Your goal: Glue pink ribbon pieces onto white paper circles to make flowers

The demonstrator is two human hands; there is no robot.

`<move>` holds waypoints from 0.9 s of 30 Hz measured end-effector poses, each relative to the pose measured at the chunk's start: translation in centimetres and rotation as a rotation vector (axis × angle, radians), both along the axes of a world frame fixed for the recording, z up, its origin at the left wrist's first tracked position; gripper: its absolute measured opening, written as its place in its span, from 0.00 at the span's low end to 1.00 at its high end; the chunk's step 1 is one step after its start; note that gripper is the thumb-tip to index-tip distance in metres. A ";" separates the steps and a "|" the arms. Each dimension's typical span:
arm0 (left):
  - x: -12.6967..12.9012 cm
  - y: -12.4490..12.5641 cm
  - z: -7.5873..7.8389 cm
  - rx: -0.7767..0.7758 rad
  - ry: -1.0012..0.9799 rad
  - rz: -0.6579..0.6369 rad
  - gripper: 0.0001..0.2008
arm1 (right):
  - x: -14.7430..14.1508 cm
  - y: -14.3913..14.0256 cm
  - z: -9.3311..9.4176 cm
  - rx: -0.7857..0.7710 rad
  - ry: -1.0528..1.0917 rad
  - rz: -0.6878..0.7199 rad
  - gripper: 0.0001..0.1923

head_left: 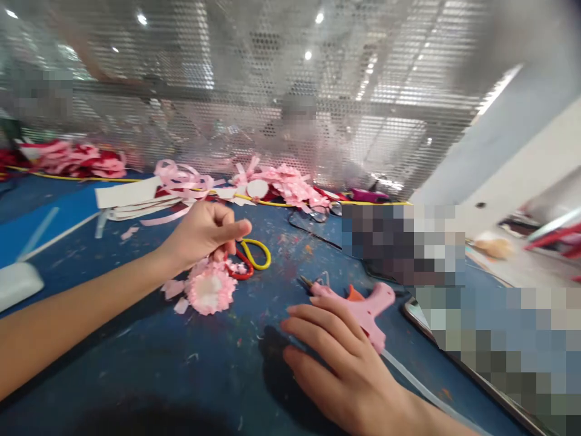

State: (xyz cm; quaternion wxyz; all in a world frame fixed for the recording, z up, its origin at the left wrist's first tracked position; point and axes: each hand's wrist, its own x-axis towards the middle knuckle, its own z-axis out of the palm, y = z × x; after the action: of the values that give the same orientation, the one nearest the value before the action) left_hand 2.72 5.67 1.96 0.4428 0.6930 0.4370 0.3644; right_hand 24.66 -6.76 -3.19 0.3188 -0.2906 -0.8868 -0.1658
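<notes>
pink ruffled rosette (211, 290) with a white middle lies on the blue desk (213, 369), left of the frame's center, just below the left hand (213, 233), whose thumb and fingers are curled together; i cannot tell whether they pinch anything. the right hand (329, 351), apart from it at lower right with fingers loosely spread, is beside a pink glue gun (373, 309).

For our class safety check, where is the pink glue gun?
In the head view, the glue gun lies right of centre on the blue table, just beyond the right hand.
</notes>
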 end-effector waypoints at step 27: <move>-8.0 -5.9 -5.6 0.289 0.772 -0.059 0.42 | -6.0 5.7 0.7 -1.905 1.072 0.070 0.12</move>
State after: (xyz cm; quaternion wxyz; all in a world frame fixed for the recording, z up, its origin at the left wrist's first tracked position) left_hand -5.30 -0.19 -3.62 0.1547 0.8460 0.4952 0.1227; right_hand 18.67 -1.10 -2.46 0.3124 -0.4271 -0.4048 0.7457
